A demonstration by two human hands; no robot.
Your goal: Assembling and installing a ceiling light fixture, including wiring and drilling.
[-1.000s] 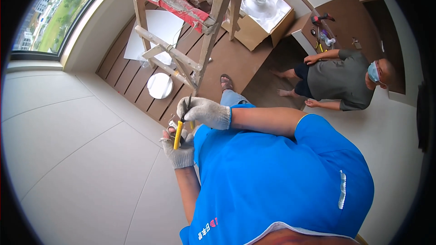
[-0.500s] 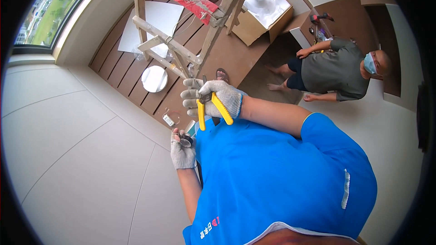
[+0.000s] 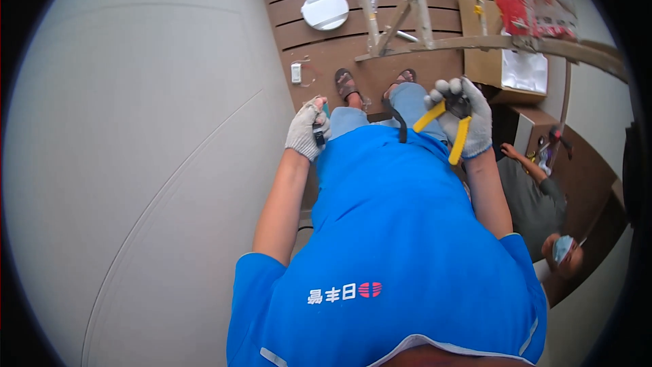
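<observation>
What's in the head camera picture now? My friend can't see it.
A person in a blue shirt holds yellow-handled pliers in the gloved right hand and a small black thing in the left hand. Beyond are a white disc and a wooden frame.

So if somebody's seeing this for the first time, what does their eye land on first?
Most likely the bright blue shirt, which fills the lower middle of the view. Next would come the yellow-handled pliers, their handles spread, in the gloved right hand right of centre. Then perhaps the round white disc on the brown boards near the top.
</observation>
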